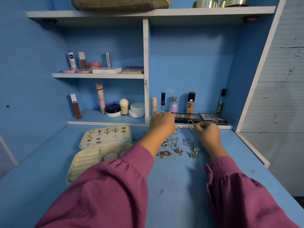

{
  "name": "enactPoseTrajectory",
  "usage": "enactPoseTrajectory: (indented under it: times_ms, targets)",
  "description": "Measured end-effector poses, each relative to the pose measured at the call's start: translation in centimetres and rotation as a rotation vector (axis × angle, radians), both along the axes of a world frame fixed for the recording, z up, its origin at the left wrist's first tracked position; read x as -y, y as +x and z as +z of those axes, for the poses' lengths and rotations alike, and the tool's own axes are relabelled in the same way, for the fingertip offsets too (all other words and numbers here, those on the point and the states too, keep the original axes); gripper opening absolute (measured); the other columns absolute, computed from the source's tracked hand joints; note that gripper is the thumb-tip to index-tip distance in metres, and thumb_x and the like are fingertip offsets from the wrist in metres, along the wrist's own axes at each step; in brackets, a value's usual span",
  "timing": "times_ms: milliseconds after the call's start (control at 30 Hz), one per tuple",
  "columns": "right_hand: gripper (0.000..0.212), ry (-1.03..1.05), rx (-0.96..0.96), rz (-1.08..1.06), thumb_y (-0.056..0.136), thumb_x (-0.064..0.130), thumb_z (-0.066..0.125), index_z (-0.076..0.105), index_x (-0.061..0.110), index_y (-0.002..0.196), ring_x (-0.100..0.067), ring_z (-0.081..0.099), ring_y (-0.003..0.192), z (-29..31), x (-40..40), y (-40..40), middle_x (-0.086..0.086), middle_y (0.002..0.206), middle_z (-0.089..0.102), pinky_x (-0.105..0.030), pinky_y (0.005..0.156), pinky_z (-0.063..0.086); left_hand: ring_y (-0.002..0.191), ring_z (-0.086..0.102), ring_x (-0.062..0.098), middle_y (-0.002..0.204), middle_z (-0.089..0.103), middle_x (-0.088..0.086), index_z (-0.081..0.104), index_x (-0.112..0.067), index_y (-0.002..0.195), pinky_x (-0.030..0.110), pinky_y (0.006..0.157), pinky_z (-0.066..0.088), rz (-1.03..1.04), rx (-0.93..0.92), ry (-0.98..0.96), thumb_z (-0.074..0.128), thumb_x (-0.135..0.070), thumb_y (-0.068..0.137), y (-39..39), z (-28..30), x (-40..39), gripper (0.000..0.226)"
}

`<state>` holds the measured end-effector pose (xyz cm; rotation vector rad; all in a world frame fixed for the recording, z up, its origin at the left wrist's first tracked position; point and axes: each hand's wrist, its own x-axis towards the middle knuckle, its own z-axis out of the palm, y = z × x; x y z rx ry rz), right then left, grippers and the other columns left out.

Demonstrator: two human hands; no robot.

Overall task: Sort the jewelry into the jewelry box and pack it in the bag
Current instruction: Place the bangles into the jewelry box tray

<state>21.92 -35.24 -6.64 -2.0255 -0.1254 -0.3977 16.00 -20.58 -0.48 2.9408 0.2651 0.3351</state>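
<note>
Head view: right hand (207, 132) pinching a thin bangle (190, 124), lifted at its 10 o'clock. Left hand (162, 124) curled, knuckles up, over gold rings (177, 130) at its 4 o'clock; grip cannot be told. Loose jewelry (178, 148) scattered on the blue desk (181, 186) between both wrists. Open jewelry box (105, 145) at 8 o'clock of left hand, earrings (107, 131) pinned in lid.

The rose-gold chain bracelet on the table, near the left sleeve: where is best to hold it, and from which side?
Pinch the rose-gold chain bracelet at the middle of its heap, coming from above. It lies flat and bunched on the table, so no side gives an edge. Other pieces lie just to its right.
</note>
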Motion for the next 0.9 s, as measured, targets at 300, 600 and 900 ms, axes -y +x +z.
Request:
enactPoseTrajectory:
  times_ms: [300,600,900]
  targets:
    - [0.015,0.002,0.086,0.074,0.089,0.012,0.061,0.062,0.004,0.076,-0.017,0.047,0.066,1.1,-0.9,-1.1,-0.006,0.069,0.057,-0.022,0.053,0.036,0.112,0.047,0.023,0.105,0.066,0.002,0.069,-0.018,0.081,0.042,0.094,0.043,0.052,0.109,-0.160,0.048,-0.014,0.094,-8.4,0.0,-9.6,0.025]
    - [0.012,-0.074,0.141,0.426,0.089,0.017,0.065,0.065,0.011,0.078,-0.002,0.051,0.058,2.7,-7.8,-6.8,0.006,0.065,0.060,-0.008,0.053,0.042,0.086,0.053,0.010,0.073,0.057,-0.019,0.061,-0.028,0.064,0.025,0.080,0.041,0.005,0.115,-0.340,0.062,-0.011,0.088,-13.6,-2.3,-16.0,0.029]
    - [0.022,-0.341,0.149,0.671,0.086,0.014,0.065,0.062,0.025,0.068,-0.004,0.048,0.054,2.7,-12.1,-11.2,0.007,0.062,0.060,-0.015,0.054,0.041,0.070,0.050,0.001,0.066,0.056,-0.014,0.068,-0.022,0.066,0.021,0.070,0.040,-0.050,0.048,-0.419,0.066,-0.008,0.083,-15.2,-3.1,-16.4,0.022]
